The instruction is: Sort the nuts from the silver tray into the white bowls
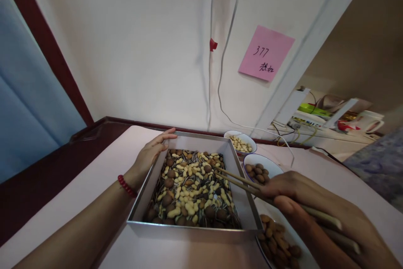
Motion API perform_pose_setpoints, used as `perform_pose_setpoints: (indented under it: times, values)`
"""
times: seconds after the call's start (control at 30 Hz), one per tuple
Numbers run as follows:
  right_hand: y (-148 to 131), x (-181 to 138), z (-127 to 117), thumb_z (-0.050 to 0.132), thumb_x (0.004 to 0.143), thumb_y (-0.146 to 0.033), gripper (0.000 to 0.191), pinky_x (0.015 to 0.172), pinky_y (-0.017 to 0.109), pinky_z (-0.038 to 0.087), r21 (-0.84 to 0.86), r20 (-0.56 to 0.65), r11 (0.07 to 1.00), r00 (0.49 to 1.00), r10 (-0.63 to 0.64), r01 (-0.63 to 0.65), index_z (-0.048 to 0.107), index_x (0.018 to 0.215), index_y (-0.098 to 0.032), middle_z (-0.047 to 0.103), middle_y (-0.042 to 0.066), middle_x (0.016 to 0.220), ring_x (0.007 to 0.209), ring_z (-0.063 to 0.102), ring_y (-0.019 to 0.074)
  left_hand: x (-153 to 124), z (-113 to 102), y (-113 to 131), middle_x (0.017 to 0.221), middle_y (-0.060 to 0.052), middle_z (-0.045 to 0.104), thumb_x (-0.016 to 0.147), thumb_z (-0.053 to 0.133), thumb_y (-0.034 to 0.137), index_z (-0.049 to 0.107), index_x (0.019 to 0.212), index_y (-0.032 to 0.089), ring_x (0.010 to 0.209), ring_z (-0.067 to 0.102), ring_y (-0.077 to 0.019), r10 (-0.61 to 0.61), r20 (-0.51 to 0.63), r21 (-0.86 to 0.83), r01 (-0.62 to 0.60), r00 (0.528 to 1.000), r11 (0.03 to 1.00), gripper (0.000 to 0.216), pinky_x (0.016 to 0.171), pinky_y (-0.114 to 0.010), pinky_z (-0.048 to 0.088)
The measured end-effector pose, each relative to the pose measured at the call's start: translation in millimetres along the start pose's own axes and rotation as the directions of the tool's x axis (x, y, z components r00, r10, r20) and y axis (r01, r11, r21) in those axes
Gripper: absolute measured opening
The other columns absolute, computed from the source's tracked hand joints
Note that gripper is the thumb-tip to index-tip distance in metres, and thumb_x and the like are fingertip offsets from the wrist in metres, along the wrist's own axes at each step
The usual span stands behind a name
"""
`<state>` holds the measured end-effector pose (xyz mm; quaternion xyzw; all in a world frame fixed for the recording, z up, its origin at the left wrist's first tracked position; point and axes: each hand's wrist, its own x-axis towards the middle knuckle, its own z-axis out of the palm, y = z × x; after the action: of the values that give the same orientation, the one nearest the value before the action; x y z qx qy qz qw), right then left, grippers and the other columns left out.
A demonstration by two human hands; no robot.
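A square metal tray (pixel 141 202) sits on the pink table, filled with mixed peanuts, sunflower seeds and brown nuts (pixel 192 189). My left hand (pixel 151 155), with a red bead bracelet on the wrist, rests against the tray's far left corner, fingers stretched along the rim. My right hand (pixel 299 195) is closed on a pair of wooden chopsticks (pixel 239 178). Their tips reach over the tray's right wall and touch the nut mix near its upper right part.
Right of the tray stand a small bowl of peanuts (pixel 241 143), a bowl of brown nuts (pixel 260 170) and a plate of almonds (pixel 277 244) at the near edge. White cables, a power strip and a mug (pixel 367 124) lie at the back right. A pink note (pixel 266 53) is stuck on the wall.
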<state>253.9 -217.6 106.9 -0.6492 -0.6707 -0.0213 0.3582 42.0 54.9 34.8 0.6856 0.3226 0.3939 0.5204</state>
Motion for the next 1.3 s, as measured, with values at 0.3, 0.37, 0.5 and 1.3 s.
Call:
perform_pose_setpoints:
  times: [0.3,0.37,0.5,1.3]
  values:
    - [6.6,11.6,36.8,0.044,0.103,-0.026,0.02,0.07,0.025,0.049,0.151,0.069,0.988,0.998,0.005,-0.015,0.063,0.098,-0.022,0.066,0.004,0.09,0.083,0.063,0.0158,-2.1,2.3,3.7,0.153,-0.002,0.05,0.071,0.059,0.032,0.073,0.1,0.023,0.145,0.038,-0.0339,-0.038,-0.002,-0.033,0.038,0.999,0.999,0.033,0.116,-0.046,0.036]
    - [7.5,10.7,38.1,0.043,0.103,-0.026,0.02,0.069,0.025,0.048,0.156,0.08,0.988,0.997,0.002,-0.014,0.062,0.099,-0.022,0.065,0.005,0.09,0.083,0.062,0.0162,-1.4,1.7,2.9,0.153,-0.001,0.05,0.071,0.06,0.032,0.073,0.1,0.023,0.145,0.037,-0.0338,-0.036,0.0,-0.031,0.036,0.999,0.999,0.033,0.117,-0.046,0.036]
    - [8.5,9.0,34.7,0.045,0.103,-0.024,0.017,0.071,0.025,0.046,0.146,0.052,0.989,0.999,0.013,-0.02,0.061,0.098,-0.023,0.064,0.002,0.09,0.084,0.061,0.0149,0.2,0.3,1.4,0.153,-0.001,0.05,0.071,0.06,0.033,0.073,0.101,0.023,0.147,0.035,-0.0321,-0.004,0.017,0.004,0.004,1.0,1.0,0.034,0.118,-0.044,0.034]
    - [11.5,7.7,35.2,0.042,0.104,-0.024,0.025,0.069,0.027,0.041,0.255,0.008,0.966,0.999,0.049,-0.049,0.058,0.086,-0.02,0.058,0.0,0.081,0.076,0.056,0.0125,3.7,-3.1,-3.1,0.156,-0.006,0.046,0.074,0.057,0.033,0.071,0.106,0.021,0.148,0.033,-0.0306,0.027,0.038,0.049,-0.029,0.999,0.998,0.037,0.122,-0.047,0.023]
